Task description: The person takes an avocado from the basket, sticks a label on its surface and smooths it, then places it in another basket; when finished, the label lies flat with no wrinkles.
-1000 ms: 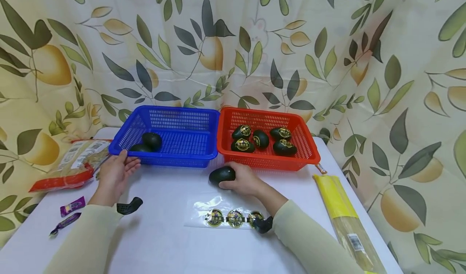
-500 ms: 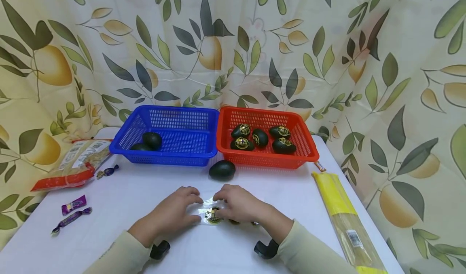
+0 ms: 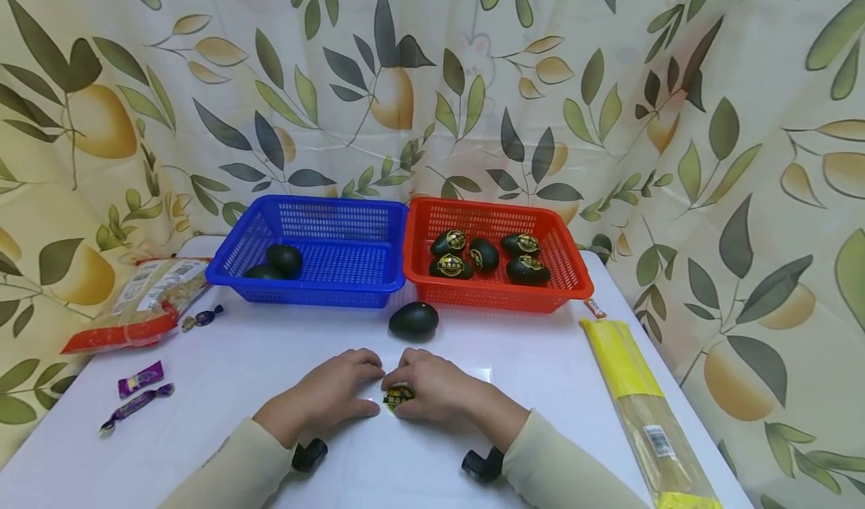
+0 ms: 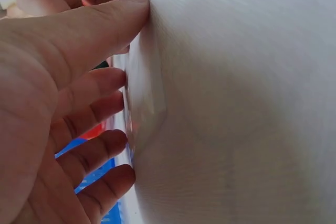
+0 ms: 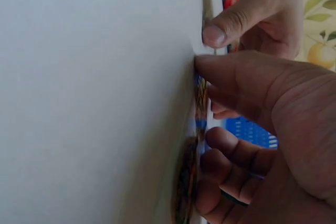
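Both hands drawn closer since 0.5 s ago. Sticker sheet (image 3: 432, 389) pressed flat on bench (image 3: 270, 359) by left hand (image 3: 324, 396); sticker (image 3: 397, 396) pinched by right hand (image 3: 439, 393).

Most of the clear sticker sheet (image 3: 432, 389) lies hidden under the two hands in the head view; only one round gold sticker (image 3: 397, 396) peeks out between them, its print too small to read. In the right wrist view the stickers (image 5: 188, 182) show edge-on and blurred. The left wrist view cuts off the left hand (image 4: 58, 114) at its left and lower edges. The yellow packet (image 3: 642, 411) runs out past the bottom edge. In the blue basket (image 3: 324, 284) one dark egg (image 3: 260, 272) sits half hidden behind the front wall.
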`<state>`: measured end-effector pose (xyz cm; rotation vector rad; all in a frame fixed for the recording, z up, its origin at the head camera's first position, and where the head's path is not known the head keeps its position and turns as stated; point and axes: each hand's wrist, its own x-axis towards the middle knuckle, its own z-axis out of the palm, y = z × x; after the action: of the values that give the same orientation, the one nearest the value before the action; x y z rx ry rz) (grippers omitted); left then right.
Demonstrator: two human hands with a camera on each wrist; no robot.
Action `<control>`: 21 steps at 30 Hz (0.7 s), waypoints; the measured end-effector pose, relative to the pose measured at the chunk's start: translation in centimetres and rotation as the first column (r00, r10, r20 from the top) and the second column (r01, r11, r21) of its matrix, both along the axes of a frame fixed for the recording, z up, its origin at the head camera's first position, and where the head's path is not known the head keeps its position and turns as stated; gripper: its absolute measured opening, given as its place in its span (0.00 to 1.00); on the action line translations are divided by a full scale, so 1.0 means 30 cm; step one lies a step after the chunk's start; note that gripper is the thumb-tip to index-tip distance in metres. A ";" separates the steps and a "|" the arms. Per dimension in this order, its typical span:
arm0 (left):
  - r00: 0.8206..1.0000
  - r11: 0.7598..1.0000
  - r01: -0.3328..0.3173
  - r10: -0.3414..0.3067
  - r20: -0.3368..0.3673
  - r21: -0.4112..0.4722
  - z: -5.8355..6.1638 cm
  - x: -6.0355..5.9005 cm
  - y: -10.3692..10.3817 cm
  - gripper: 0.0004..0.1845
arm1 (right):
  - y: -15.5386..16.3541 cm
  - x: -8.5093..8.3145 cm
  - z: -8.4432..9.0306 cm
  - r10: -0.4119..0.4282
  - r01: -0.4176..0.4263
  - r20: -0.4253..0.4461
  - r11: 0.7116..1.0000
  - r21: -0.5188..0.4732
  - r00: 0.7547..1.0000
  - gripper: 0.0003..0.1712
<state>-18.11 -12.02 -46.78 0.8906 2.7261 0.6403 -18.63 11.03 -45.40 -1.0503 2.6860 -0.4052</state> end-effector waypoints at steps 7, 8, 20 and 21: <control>1.000 1.000 -0.003 0.003 0.012 0.027 -0.002 -0.002 -0.002 0.29 | -0.005 -0.021 0.007 0.063 -0.064 0.021 0.998 0.021 0.998 0.17; 1.000 1.000 -0.001 0.001 0.010 0.026 -0.003 -0.002 -0.003 0.30 | -0.006 -0.020 0.008 0.067 -0.067 0.023 0.997 0.024 0.998 0.18; 1.000 1.000 0.026 -0.026 -0.007 0.002 0.011 0.002 -0.008 0.33 | -0.012 -0.003 0.012 0.150 -0.143 -0.162 0.988 0.049 0.975 0.10; 1.000 1.000 0.025 -0.025 -0.003 0.002 0.009 0.002 -0.008 0.33 | -0.010 -0.002 0.013 0.152 -0.148 -0.160 0.988 0.037 0.975 0.08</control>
<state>-18.05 -12.24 -46.49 0.9247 2.7131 0.6373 -18.70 10.72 -45.01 -1.3217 2.7177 -0.2676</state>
